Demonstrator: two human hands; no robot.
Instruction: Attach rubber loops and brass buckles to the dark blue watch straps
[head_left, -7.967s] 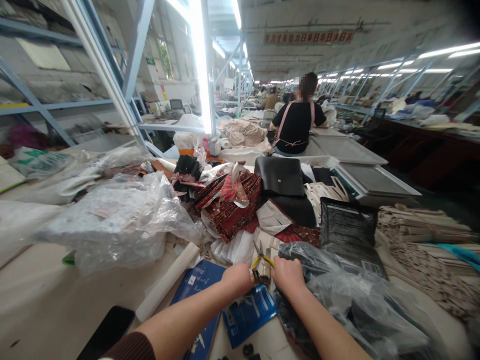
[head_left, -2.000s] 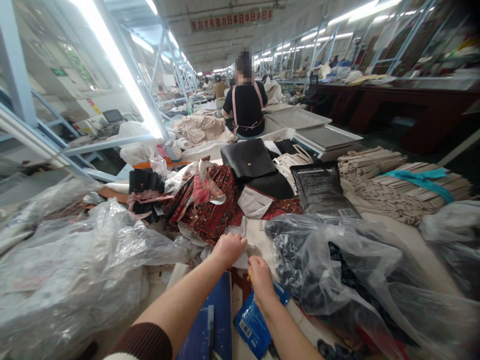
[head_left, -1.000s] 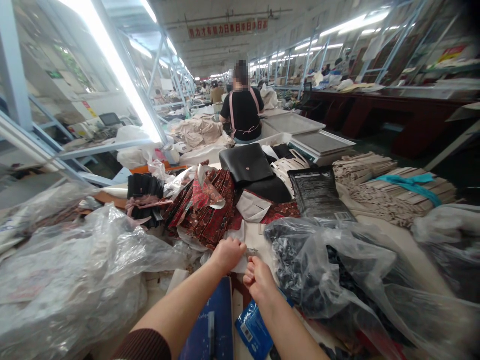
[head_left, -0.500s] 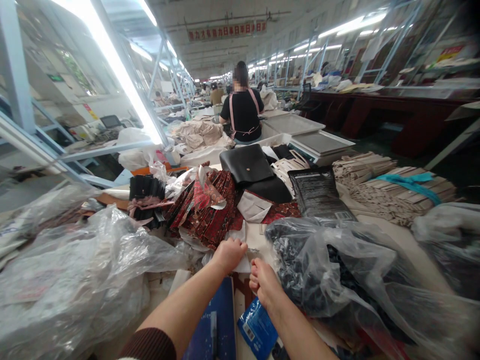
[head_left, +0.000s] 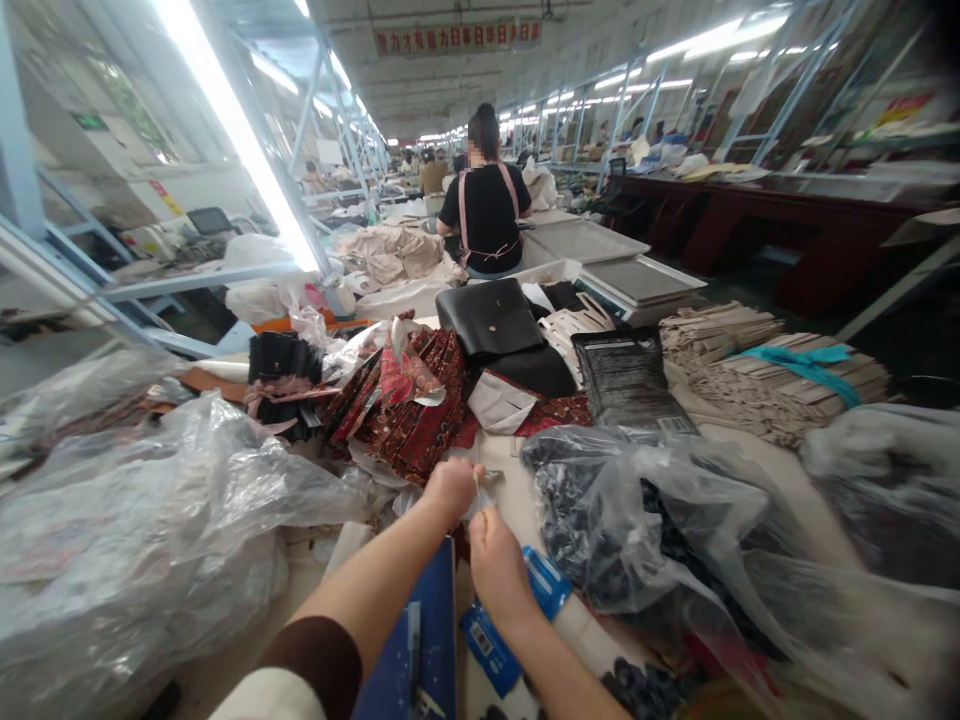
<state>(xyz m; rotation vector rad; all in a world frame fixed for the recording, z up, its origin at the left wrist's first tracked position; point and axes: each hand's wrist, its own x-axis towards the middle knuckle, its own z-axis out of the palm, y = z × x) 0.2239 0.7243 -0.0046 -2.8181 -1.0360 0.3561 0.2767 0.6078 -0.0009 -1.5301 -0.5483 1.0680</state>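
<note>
Both hands are closed close together over the middle of the table, pinching a small pale, see-through scrap (head_left: 482, 494) that looks like thin plastic; its kind is not plain. My left hand (head_left: 452, 488) is just in front of a fanned stack of red patterned pieces (head_left: 420, 410). Slightly nearer and lower, my right hand (head_left: 496, 560) has its thumb on top and its fingers curled under. Beneath the right wrist lies a blue packet (head_left: 491, 645), partly covered by the arm. A dark blue book (head_left: 431, 640) with a pen (head_left: 414, 640) on it lies below my left forearm.
Clear plastic bags crowd the left (head_left: 202, 500); another bag (head_left: 675, 520) with dark contents lies right. Behind are a black leather-like piece (head_left: 487, 320), a black pouch (head_left: 626, 375) and beige strips (head_left: 795, 375) tied with a turquoise band. A person (head_left: 484, 205) sits farther ahead, facing away.
My right hand has moved left and up towards my left hand, closing the gap between them. More of the blue packet shows. The view has shifted slightly.
</note>
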